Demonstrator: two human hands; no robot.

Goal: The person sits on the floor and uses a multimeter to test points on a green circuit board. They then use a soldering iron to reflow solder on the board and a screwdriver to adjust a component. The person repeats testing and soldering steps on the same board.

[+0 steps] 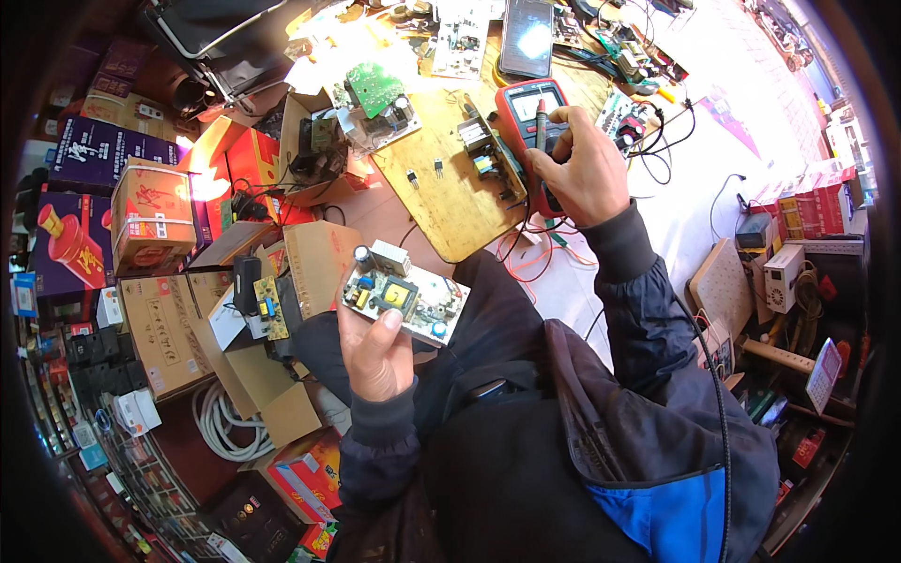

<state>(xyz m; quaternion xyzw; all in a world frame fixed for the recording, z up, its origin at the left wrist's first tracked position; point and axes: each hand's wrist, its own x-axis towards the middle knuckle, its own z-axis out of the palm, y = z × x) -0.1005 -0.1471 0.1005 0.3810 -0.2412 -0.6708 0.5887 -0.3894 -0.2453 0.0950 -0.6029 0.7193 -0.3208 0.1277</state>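
Note:
My left hand (377, 361) grips a power supply circuit board (422, 302) at its near edge, thumb on top, above my lap. Yellow, blue and white parts stand up from the board. At the upper right my right hand (589, 169) is closed around a multimeter test probe (541, 117), held upright over a red multimeter (517, 98). The hand hides much of the meter's lower part. Left of the meter, another circuit board with upright parts (483, 155) lies on a wooden board (450, 220). Two small three-legged transistors (438, 168) lie beside it.
A smartphone (527, 38) and loose circuit boards (379, 103) crowd the far side. Test leads (530, 267) trail near the wooden board's right edge. Cardboard boxes (160, 324) and a coiled white hose (225, 427) are at left. A crowded shelf (788, 375) stands at right.

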